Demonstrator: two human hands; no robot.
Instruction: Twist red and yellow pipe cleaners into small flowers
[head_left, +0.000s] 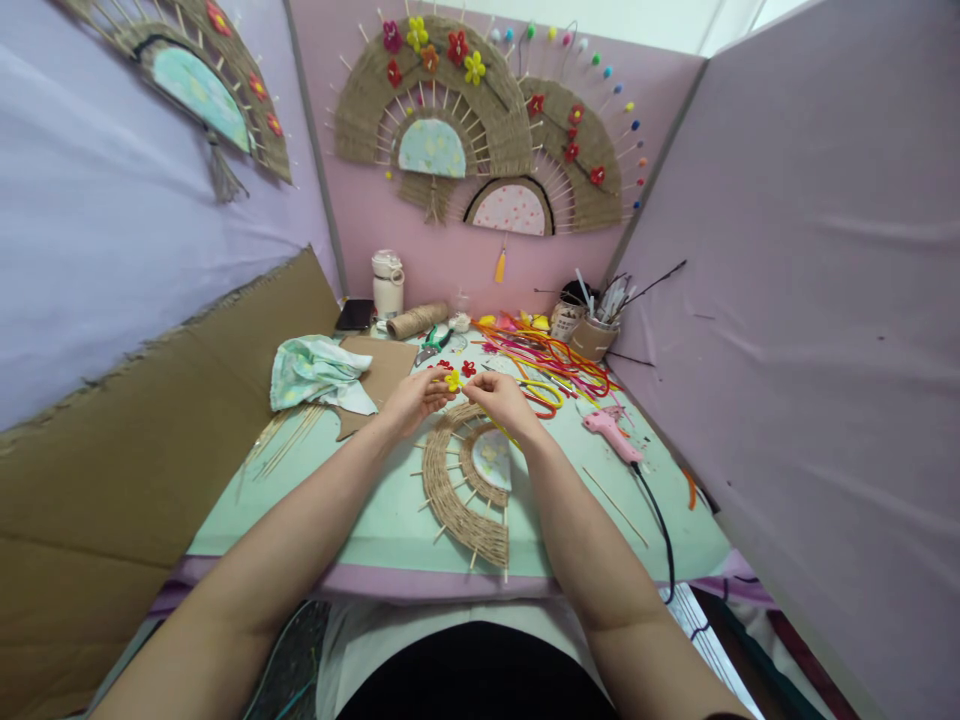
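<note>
A small yellow flower (453, 381) of looped pipe cleaner is pinched in the fingertips of my left hand (421, 398). Just right of it, my right hand (498, 394) has thumb and forefinger closed on a yellow pipe cleaner (513, 440), whose tail runs down under the wrist. Between my forearms lies a twine-woven fan (450, 490) with sticks poking out and a pale patterned half circle (491, 458). Red flowers (469, 368) rest on the table just beyond my hands.
Pink glue gun (611, 434) with a black cord lies right, near a loose stick (615, 507). Scissors (544, 398) and coloured pipe cleaners (555, 352) are behind my right hand. Cloth (315, 372), cardboard (386, 365) and sticks lie left. A bottle (388, 285), twine roll (417, 320) and cups (592, 340) stand behind.
</note>
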